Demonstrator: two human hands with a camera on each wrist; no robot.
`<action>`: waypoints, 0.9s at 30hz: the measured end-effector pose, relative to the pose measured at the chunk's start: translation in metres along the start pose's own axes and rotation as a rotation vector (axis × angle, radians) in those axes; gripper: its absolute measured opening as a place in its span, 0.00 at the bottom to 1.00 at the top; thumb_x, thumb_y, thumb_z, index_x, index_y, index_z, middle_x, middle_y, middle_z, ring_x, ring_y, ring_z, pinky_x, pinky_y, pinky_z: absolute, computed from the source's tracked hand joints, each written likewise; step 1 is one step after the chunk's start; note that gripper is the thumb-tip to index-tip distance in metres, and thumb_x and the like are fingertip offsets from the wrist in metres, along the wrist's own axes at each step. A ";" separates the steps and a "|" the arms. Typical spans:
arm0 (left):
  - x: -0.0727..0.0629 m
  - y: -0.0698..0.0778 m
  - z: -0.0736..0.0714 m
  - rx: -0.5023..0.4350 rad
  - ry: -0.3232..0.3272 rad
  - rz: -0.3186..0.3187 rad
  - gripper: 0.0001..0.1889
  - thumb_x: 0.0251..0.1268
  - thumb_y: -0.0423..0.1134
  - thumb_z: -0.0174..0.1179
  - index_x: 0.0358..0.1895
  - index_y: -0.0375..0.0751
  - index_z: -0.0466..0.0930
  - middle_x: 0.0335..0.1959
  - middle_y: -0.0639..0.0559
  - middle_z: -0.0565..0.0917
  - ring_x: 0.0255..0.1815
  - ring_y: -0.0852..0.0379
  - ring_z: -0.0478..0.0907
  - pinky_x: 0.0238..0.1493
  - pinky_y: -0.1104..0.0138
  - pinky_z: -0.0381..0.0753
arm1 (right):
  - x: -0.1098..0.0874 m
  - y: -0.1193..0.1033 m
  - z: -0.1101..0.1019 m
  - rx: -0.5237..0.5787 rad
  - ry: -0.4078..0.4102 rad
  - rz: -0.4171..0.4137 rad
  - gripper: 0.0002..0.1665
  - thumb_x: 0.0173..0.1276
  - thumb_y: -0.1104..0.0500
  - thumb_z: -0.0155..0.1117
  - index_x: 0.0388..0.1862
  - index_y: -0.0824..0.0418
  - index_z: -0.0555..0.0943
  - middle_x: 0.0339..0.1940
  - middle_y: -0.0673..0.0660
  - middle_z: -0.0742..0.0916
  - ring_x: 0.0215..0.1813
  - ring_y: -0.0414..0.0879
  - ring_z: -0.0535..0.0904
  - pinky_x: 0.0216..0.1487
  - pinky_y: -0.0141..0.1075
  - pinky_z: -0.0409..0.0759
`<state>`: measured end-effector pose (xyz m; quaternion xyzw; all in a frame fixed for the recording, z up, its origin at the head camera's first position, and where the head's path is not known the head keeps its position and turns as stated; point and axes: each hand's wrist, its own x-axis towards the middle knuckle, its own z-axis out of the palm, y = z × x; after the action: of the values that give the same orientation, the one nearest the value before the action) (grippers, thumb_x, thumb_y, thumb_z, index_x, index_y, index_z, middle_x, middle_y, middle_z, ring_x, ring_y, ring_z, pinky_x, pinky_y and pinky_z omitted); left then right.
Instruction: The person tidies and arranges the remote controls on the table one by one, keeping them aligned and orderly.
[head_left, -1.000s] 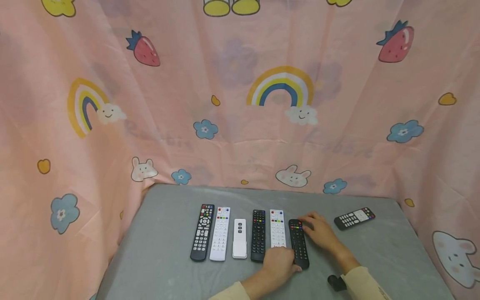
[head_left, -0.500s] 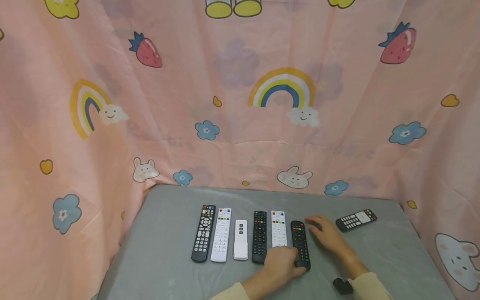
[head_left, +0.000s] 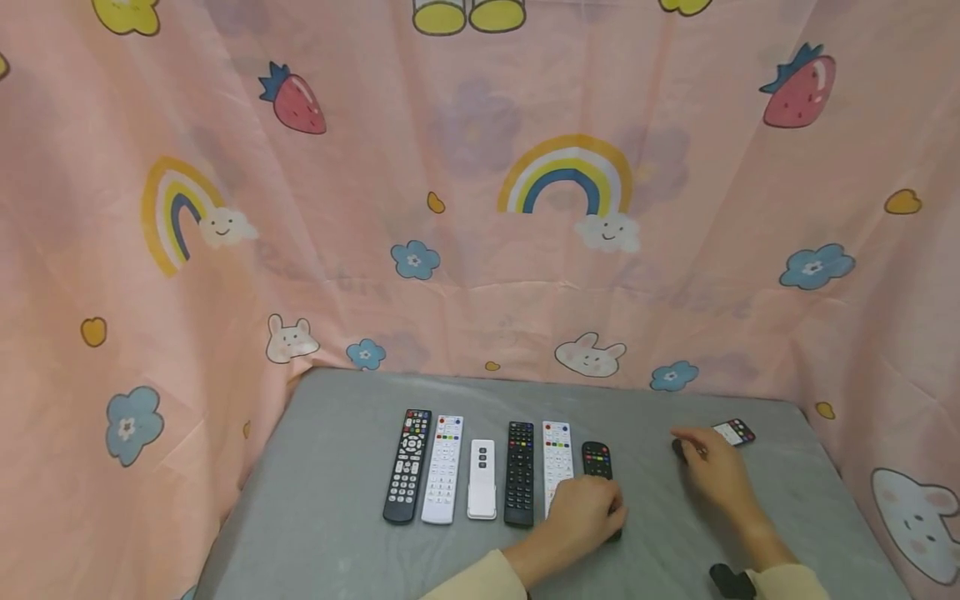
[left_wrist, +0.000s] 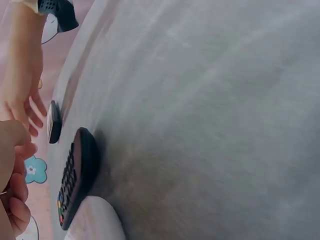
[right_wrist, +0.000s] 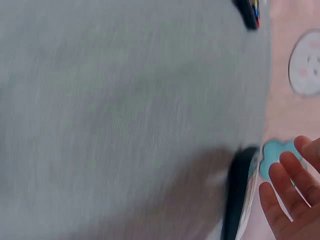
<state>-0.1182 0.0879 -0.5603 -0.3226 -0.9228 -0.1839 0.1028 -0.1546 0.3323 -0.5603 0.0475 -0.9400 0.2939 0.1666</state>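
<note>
My left hand (head_left: 581, 510) hovers over the lower part of a black remote control (head_left: 597, 458), the rightmost of a row. In the left wrist view its fingers (left_wrist: 19, 200) hang loosely curled, apart from that remote. My right hand (head_left: 716, 471) is over a separate black remote control (head_left: 733, 432) with a white panel, at the table's right, and covers part of it. Seen from the right wrist, the fingers (right_wrist: 290, 187) are spread and relaxed above the remote's edge, holding nothing.
Left of my left hand, a row of remotes lies on the grey table (head_left: 337, 483): a white one (head_left: 558, 454), a black one (head_left: 519, 475), a small white one (head_left: 482, 482), another white one (head_left: 442, 471) and a black one (head_left: 408, 467). A patterned pink curtain (head_left: 465, 292) hangs behind.
My right hand has moved right, from beside the row's end to over the separate remote. My left hand has risen slightly off the rightmost black remote and shifted right. The remotes stay put.
</note>
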 end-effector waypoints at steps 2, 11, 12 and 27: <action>0.007 0.002 -0.002 -0.051 -0.024 0.002 0.05 0.65 0.48 0.63 0.30 0.61 0.84 0.23 0.72 0.82 0.22 0.80 0.66 0.22 0.84 0.61 | 0.000 0.009 -0.007 -0.015 0.013 0.005 0.13 0.69 0.68 0.57 0.49 0.66 0.84 0.44 0.66 0.87 0.43 0.62 0.82 0.36 0.38 0.78; 0.036 0.004 0.003 -0.013 0.028 0.035 0.05 0.67 0.49 0.62 0.34 0.60 0.86 0.26 0.69 0.83 0.30 0.73 0.70 0.31 0.81 0.59 | -0.005 0.041 -0.029 -0.050 0.093 0.073 0.14 0.67 0.71 0.54 0.48 0.71 0.82 0.41 0.73 0.82 0.38 0.65 0.79 0.32 0.45 0.73; 0.039 0.004 0.004 -0.008 0.036 0.028 0.05 0.67 0.49 0.61 0.34 0.60 0.86 0.27 0.69 0.83 0.30 0.73 0.71 0.32 0.81 0.60 | -0.005 0.043 -0.030 -0.050 0.091 0.091 0.14 0.67 0.71 0.53 0.49 0.72 0.82 0.42 0.74 0.82 0.39 0.66 0.79 0.33 0.48 0.74; 0.066 0.016 0.020 -0.030 -0.081 -0.086 0.10 0.70 0.48 0.57 0.48 0.58 0.84 0.44 0.64 0.86 0.47 0.67 0.80 0.51 0.74 0.77 | 0.004 0.082 -0.046 -0.103 -0.104 0.329 0.25 0.73 0.63 0.46 0.61 0.81 0.67 0.56 0.84 0.70 0.57 0.76 0.67 0.57 0.66 0.64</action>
<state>-0.1608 0.1443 -0.5537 -0.2913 -0.9364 -0.1886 0.0528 -0.1603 0.4256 -0.5675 -0.1004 -0.9562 0.2660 0.0698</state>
